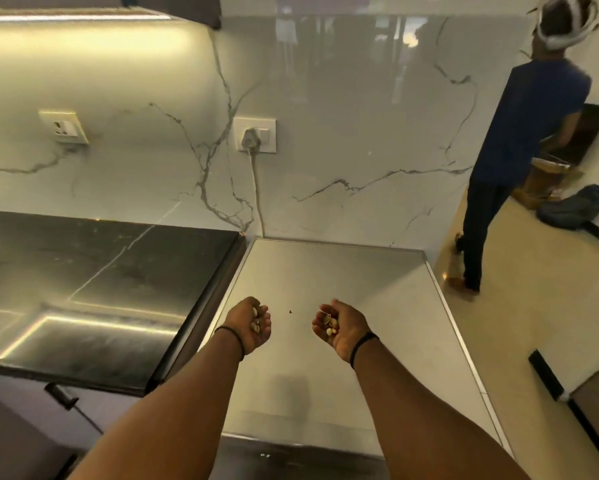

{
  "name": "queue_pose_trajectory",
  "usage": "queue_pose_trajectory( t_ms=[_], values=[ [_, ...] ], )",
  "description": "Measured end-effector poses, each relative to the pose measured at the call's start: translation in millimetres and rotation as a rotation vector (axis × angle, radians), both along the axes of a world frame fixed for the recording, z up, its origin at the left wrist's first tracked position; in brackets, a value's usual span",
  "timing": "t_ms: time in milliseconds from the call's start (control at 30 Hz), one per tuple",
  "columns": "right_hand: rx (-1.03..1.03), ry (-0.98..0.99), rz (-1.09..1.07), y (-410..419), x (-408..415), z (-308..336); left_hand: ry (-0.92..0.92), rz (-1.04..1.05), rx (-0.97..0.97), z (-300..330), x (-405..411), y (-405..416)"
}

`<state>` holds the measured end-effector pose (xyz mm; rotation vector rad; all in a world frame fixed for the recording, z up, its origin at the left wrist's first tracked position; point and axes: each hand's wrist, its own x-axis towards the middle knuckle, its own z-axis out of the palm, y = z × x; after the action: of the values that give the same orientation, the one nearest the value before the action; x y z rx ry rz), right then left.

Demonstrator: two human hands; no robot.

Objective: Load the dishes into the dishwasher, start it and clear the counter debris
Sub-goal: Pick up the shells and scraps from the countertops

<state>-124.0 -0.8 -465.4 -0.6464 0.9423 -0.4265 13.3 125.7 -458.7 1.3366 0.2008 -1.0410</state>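
Both my hands hover palm-up over the steel top [325,271] of the dishwasher. My left hand [251,325] is cupped round several pale nut shells [255,323]. My right hand [339,327] is likewise cupped round more shells [329,325]. One small dark crumb [290,311] lies on the steel top between the two hands. The dishwasher's door is out of view below the front edge.
A dark stone counter [100,271] runs to the left, slightly higher. A plug and white cord [255,174] hang down the marble wall behind. A person in a blue shirt [519,133] stands at the right on the cream floor, near a blue cloth bundle [573,207].
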Motion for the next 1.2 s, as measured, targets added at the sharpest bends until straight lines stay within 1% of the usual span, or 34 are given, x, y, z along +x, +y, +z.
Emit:
queue_pose_trajectory(
  t_ms=[100, 167, 300, 367, 433, 467, 533, 600, 700, 800, 967, 1200],
  values=[
    [-0.153, 0.162, 0.101, 15.8, -10.0, 9.0, -0.054, -0.005, 0.065, 11.3, -13.4, 29.3],
    [-0.236, 0.224, 0.146, 28.1, -11.7, 13.1, -0.086, -0.004, 0.1, 20.3, -20.7, 50.2],
    [-0.325, 0.219, 0.175, 42.9, -0.1, 21.9, -0.159, 0.06, 0.129, 44.7, -28.2, 75.6],
    [-0.383, 0.23, 0.208, 48.8, 8.7, 18.0, -0.154, 0.088, 0.132, 47.0, -28.5, 84.6],
    [-0.468, 0.269, 0.245, 52.5, 18.6, 8.8, -0.131, 0.07, 0.157, 38.7, -25.4, 92.3],
    [-0.539, 0.312, 0.264, 52.4, 21.8, 5.0, -0.116, 0.056, 0.173, 33.6, -24.3, 94.4],
    [-0.745, 0.459, 0.302, 50.4, 30.4, -3.7, -0.104, 0.051, 0.2, 22.1, -18.5, 97.0],
    [-0.872, 0.564, 0.279, 44.9, 35.7, -10.3, -0.109, 0.042, 0.22, 14.1, -11.6, 95.8],
    [-0.931, 0.648, 0.212, 34.1, 43.2, -23.3, -0.121, -0.002, 0.235, -0.2, 1.7, 92.9],
    [-0.971, 0.691, 0.225, 30.9, 55.1, -42.6, -0.108, -0.011, 0.247, -19.8, 13.0, 98.2],
    [-1.033, 0.671, 0.242, 26.8, 84.4, -60.2, -0.164, -0.031, 0.248, -36.3, 43.4, 97.2],
    [-1.123, 0.82, 0.264, 21.6, 100.1, -87.3, -0.208, -0.054, 0.242, -46.8, 62.3, 86.6]
  ],
)
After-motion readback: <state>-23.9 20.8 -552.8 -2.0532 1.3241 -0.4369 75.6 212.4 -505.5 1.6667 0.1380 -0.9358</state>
